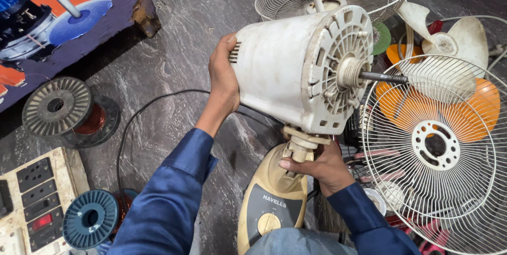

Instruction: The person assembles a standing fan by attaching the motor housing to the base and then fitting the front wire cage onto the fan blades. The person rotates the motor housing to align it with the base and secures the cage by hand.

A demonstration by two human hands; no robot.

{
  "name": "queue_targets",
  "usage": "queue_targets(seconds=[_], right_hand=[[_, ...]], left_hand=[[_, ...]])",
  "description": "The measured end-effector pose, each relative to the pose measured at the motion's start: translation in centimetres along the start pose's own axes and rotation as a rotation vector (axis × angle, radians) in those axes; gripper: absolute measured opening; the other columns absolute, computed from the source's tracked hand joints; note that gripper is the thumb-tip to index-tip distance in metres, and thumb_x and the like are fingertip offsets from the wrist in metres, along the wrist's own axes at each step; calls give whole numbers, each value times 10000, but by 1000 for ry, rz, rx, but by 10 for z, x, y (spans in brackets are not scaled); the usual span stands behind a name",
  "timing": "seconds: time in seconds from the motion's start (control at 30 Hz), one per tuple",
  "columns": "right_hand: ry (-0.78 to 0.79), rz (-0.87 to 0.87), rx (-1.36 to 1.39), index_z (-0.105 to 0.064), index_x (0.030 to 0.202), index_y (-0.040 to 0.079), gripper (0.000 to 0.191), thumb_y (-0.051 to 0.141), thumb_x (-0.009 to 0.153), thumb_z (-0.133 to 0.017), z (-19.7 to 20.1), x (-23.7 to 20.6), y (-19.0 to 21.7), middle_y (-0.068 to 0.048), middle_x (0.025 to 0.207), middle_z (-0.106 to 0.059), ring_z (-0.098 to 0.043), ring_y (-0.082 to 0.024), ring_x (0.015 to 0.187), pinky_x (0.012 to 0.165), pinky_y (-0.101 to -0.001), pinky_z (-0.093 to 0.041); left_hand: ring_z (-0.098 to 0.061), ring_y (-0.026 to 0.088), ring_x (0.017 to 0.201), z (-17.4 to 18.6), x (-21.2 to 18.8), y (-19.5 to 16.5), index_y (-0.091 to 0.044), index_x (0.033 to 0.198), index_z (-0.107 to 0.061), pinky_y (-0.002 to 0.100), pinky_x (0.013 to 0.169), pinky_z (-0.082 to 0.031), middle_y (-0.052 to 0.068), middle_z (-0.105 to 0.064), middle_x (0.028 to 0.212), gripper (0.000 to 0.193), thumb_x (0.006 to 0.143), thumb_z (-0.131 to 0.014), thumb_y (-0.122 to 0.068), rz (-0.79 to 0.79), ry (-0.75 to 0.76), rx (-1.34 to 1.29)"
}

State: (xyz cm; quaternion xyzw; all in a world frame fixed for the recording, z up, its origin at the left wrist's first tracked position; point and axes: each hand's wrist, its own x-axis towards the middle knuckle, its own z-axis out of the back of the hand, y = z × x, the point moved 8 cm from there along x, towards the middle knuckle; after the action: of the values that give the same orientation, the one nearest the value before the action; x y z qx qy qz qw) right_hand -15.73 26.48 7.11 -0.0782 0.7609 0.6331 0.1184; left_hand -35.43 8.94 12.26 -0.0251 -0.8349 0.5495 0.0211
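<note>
Gripping the rear of a white fan motor housing (296, 70), the left hand (223, 78) is clenched around its back end, while the right hand (322, 168) is closed around the beige neck joint (299, 146) just beneath it. The housing is held tilted above a yellow fan base (269, 202), its steel shaft (383, 77) pointed right toward a white wire guard (438, 149). Two wire spools (63, 109) and a switchboard (34, 197) are seen at left.
</note>
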Motion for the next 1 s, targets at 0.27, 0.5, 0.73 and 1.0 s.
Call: queue_targets(seconds=[0.27, 0.5, 0.73, 1.0], right_hand=[[17, 42, 70, -591, 1337, 33, 831, -83, 567, -882, 1, 4, -4, -72, 1230, -705, -687, -170, 1059, 902, -337, -595], [11, 51, 48, -596, 1341, 22, 822, -88, 579, -885, 3, 6, -7, -76, 1228, -704, -682, -162, 1051, 896, -330, -583], [4, -3, 26, -574, 1371, 23, 856, -92, 578, -876, -3, 4, -2, -88, 1259, -702, -666, -184, 1097, 903, -350, -586], [16, 10, 37, -559, 1379, 28, 872, -103, 575, -869, -3, 9, -5, -94, 1290, -695, -653, -197, 1164, 957, -352, -568]], left_hand=[[-672, 201, 1019, 7, 10, 10, 14, 1238, -654, 349, 911, -561, 135, -695, 1133, 467, 1006, -416, -315, -32, -3, -19], [-670, 203, 1009, 6, 11, 16, 11, 1222, -662, 348, 909, -552, 132, -699, 1117, 457, 1001, -420, -306, -10, 4, -53], [-668, 187, 1002, 6, 7, 7, -12, 1218, -657, 349, 888, -564, 120, -684, 1106, 478, 997, -383, -335, 26, -31, 51], [-676, 203, 1022, 4, 16, 20, -4, 1240, -648, 349, 907, -564, 137, -696, 1124, 481, 996, -370, -311, 6, 37, -32]])
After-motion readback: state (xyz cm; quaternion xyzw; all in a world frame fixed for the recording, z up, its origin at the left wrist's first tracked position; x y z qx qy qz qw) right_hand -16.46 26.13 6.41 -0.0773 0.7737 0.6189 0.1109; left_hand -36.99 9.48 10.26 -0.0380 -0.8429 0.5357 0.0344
